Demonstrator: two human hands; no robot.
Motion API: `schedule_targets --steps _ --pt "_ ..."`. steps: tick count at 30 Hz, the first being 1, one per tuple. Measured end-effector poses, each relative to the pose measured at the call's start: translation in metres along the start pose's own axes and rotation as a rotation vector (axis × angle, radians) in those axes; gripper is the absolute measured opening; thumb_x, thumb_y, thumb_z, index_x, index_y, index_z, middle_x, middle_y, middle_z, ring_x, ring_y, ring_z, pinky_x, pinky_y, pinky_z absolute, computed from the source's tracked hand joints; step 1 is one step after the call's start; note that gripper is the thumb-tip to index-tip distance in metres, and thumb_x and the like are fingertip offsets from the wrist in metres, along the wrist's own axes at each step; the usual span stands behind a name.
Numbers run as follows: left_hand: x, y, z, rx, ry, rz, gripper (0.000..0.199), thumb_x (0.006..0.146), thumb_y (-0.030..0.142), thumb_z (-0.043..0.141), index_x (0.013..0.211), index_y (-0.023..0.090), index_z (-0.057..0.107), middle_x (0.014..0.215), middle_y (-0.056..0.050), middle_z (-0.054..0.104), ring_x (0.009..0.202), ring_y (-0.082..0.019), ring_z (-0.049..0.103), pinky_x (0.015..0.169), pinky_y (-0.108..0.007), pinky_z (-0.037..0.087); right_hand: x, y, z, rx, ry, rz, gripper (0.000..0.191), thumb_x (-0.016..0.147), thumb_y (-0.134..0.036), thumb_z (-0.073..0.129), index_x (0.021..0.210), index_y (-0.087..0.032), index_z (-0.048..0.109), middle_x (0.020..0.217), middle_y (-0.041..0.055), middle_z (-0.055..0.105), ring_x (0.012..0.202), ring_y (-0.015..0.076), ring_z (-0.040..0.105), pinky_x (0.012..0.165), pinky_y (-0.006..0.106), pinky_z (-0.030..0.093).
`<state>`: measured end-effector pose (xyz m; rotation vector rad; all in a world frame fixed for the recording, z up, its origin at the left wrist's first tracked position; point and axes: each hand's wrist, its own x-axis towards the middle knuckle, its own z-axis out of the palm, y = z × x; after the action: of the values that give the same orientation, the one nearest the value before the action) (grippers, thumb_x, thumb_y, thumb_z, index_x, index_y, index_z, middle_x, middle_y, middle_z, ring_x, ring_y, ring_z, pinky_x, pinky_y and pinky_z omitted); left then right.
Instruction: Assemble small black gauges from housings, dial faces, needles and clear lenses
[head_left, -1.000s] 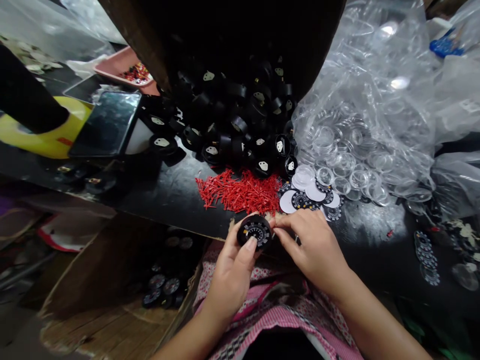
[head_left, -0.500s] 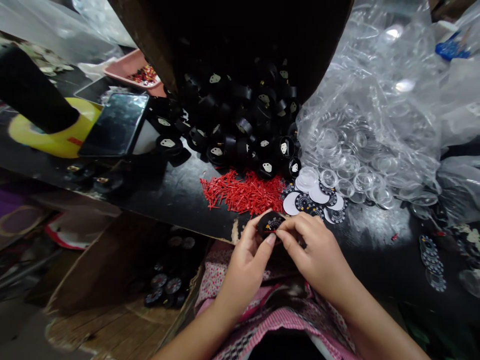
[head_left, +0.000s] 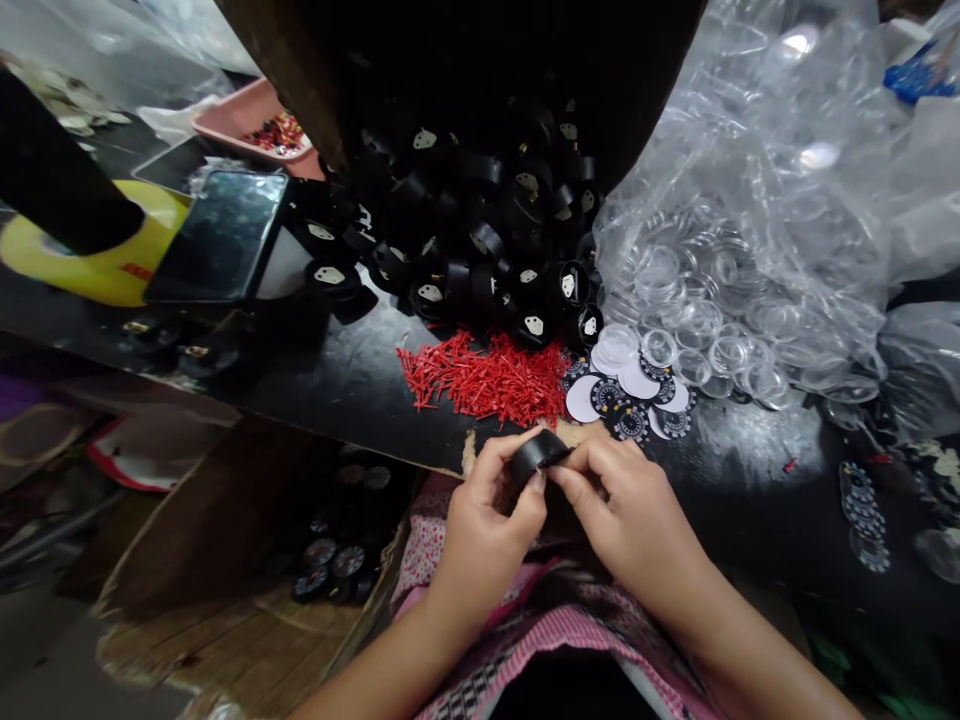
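Between the fingertips of both hands is a small black dial gauge (head_left: 534, 455), tilted so that its round side wall shows and its dial face is hidden. My left hand (head_left: 491, 510) is closed around its left side, thumb below and fingers behind. At the gauge's right edge, my right hand (head_left: 619, 495) pinches with thumb and forefinger touching it; whether a smaller part is in that pinch I cannot make out. Just beyond the hands lie a heap of red pointers (head_left: 487, 378) and a scatter of printed dial discs (head_left: 630, 420), some white side up.
Black gauge housings (head_left: 480, 245) are piled at the table's back. Clear round lenses (head_left: 697, 335) spill from a plastic bag (head_left: 750, 150) on the right. A phone (head_left: 217, 240), yellow tape roll (head_left: 161, 235) and pink tray (head_left: 232, 115) stand left. Below, a cardboard box (head_left: 217, 640) holds finished-looking gauges (head_left: 349, 560).
The gauge has been tipped over in my hands: its dial and a red pointer were showing, and now its black side wall faces me. Both hands stay in nearly the same place.
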<state>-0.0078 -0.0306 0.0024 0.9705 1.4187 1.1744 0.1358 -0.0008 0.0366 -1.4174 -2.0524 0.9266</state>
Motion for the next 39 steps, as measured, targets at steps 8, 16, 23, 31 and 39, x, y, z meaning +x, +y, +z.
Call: schedule_targets --steps 8,16,23,31,39 --pt "0.007 -0.006 -0.001 -0.336 -0.167 -0.230 0.029 0.086 0.029 0.065 0.115 0.028 0.067 0.121 -0.004 0.069 0.114 -0.026 0.063 0.099 -0.040 0.051 0.008 0.004 -0.009 -0.045 -0.009 -0.085 0.014 0.090 -0.017 0.059 0.076 -0.019 0.057 0.070 -0.0008 0.058 0.069 0.0156 0.053 0.069 0.031 0.035" --pt "0.006 -0.011 -0.003 -0.245 -0.157 -0.222 0.038 0.090 0.041 0.064 0.126 0.032 0.065 0.137 -0.002 0.062 0.134 -0.027 0.050 0.115 -0.040 0.037 0.019 0.010 -0.005 -0.449 0.035 -0.356 0.016 0.093 -0.015 0.049 0.085 -0.014 0.063 0.079 0.0063 0.063 0.077 0.0208 0.054 0.073 0.036 0.031" --pt "0.003 -0.015 0.011 -0.471 -0.040 -0.413 0.041 0.085 0.052 0.066 0.120 0.030 0.068 0.129 -0.004 0.068 0.128 -0.031 0.056 0.108 -0.048 0.045 0.019 0.002 -0.001 -0.327 0.079 -0.128 0.011 0.087 -0.015 0.054 0.077 -0.016 0.058 0.072 0.0008 0.062 0.068 0.0153 0.053 0.073 0.032 0.035" --pt "0.012 -0.026 0.006 -0.498 -0.161 -0.277 0.040 0.091 0.045 0.062 0.129 0.033 0.062 0.138 -0.002 0.061 0.131 -0.026 0.053 0.111 -0.044 0.044 0.054 0.063 -0.054 -0.393 0.308 0.223 0.032 0.089 -0.035 0.061 0.115 -0.016 0.064 0.117 0.0140 0.064 0.099 0.0278 0.063 0.087 0.042 0.046" --pt "0.015 -0.025 0.014 -0.670 -0.182 -0.358 0.033 0.087 0.043 0.068 0.116 0.025 0.070 0.123 -0.004 0.071 0.115 -0.027 0.065 0.103 -0.050 0.051 0.057 0.088 -0.072 -0.417 0.329 0.217 0.035 0.092 -0.026 0.052 0.121 -0.011 0.066 0.113 0.0166 0.069 0.104 0.0283 0.065 0.096 0.045 0.047"
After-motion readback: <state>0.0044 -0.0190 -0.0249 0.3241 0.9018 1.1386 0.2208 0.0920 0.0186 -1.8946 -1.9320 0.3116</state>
